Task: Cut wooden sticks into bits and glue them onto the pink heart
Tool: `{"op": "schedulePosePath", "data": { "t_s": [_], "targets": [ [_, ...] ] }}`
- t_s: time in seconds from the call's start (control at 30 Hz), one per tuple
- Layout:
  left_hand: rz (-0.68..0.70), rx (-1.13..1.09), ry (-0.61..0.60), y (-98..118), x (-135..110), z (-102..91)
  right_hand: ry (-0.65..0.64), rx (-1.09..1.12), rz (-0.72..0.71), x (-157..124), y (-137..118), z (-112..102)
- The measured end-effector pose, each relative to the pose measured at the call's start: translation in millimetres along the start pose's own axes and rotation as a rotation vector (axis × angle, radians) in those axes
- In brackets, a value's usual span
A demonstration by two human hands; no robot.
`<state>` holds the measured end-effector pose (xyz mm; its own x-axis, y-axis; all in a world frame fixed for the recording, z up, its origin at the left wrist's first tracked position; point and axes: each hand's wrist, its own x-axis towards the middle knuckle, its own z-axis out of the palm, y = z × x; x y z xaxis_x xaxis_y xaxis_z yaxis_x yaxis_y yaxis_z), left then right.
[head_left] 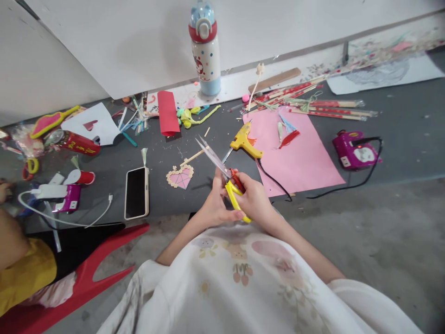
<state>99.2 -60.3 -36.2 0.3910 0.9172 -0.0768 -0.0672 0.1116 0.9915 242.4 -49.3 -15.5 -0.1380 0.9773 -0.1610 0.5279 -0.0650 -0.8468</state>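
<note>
A pair of scissors (pixel 236 195) with one yellow and one red handle is held in front of my body, its blades slightly apart and pointing up and left. My right hand (pixel 255 197) is wrapped around the handles. On the other side, my left hand (pixel 217 202) grips the scissors near the pivot, with its thumb against the yellow handle. Just left of the blades lies a pink heart (pixel 180 178) with a pale scalloped border. A thin wooden stick (pixel 194 157) reaches from it toward the blades. Beyond my hands rests a yellow glue gun (pixel 245 141).
Pink paper (pixel 295 157) lies under the glue gun's cord. A phone (pixel 136 192), a bottle (pixel 206 55), a red can (pixel 78 141), wrapped sticks (pixel 327 109) and purple power sockets (pixel 356 153) stand around. At the left, another person's arm (pixel 10 236) is beside a red chair (pixel 90 269).
</note>
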Motion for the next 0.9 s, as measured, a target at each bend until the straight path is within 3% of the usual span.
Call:
{"op": "schedulePosePath", "data": {
  "t_s": [0.07,0.17,0.23,0.3,0.4,0.5,0.9],
  "targets": [
    [0.044,0.164,0.056,11.6,-4.4,-10.0,0.018,-0.072,0.001,-0.4,-0.4,-9.6],
    [0.128,0.579,0.296,36.4,-11.2,-24.2,0.011,-0.13,-0.002,-3.4,0.5,-26.0],
    [0.284,0.84,0.508,53.2,-12.0,-30.0,-0.014,-0.162,-0.012,-6.9,1.1,-36.5],
    [0.38,1.059,0.626,65.1,-8.7,-32.6,-0.049,-0.218,-0.011,-11.3,0.8,-45.4],
    [0.468,1.181,0.553,70.5,-0.9,-32.8,-0.114,-0.268,-0.032,-18.0,-1.1,-55.0],
    [0.489,1.162,0.475,66.5,3.0,-30.4,-0.159,-0.309,-0.054,-22.9,-3.5,-60.4],
    [0.478,1.083,0.42,64.9,-3.2,-17.2,-0.219,-0.393,-0.065,-26.6,-1.3,-68.4]
  ]
}}
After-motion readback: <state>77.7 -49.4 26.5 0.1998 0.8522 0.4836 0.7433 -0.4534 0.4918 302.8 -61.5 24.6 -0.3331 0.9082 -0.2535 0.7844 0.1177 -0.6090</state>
